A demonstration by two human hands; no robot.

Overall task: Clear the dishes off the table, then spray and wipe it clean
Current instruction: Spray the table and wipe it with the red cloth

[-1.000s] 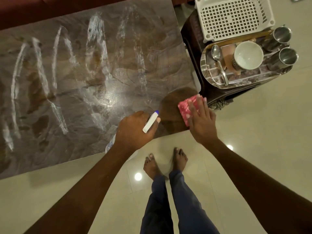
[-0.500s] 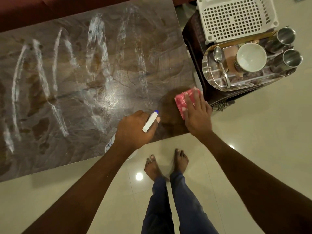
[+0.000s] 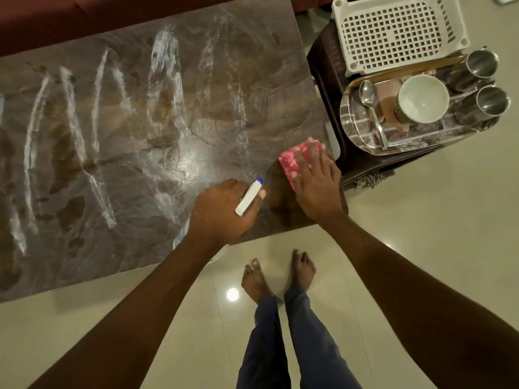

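Observation:
A brown marble-patterned table (image 3: pixel 224 113) carries long white streaks of spray foam. My left hand (image 3: pixel 222 211) grips a white spray bottle (image 3: pixel 248 198) with a blue nozzle tip, held over the table's near right part. My right hand (image 3: pixel 316 181) presses flat on a pink cloth (image 3: pixel 293 161) near the table's right edge. Under and below the cloth lies a dark, foam-free patch. The dishes stand on a steel tray (image 3: pixel 362 133) to the right: a white bowl (image 3: pixel 422 98), a spoon (image 3: pixel 370 108) and two steel cups (image 3: pixel 488 103).
The tray rests on a dark side stool (image 3: pixel 328 54), with a white perforated plastic basket (image 3: pixel 398 32) behind it. A dark red sofa (image 3: pixel 84 15) runs along the table's far side. My bare feet (image 3: pixel 276 273) stand on the glossy tiled floor.
My right hand has slid the pink cloth away from me and slightly left along the table's right edge, leaving a dark wiped patch. My left hand with the bottle has stayed put.

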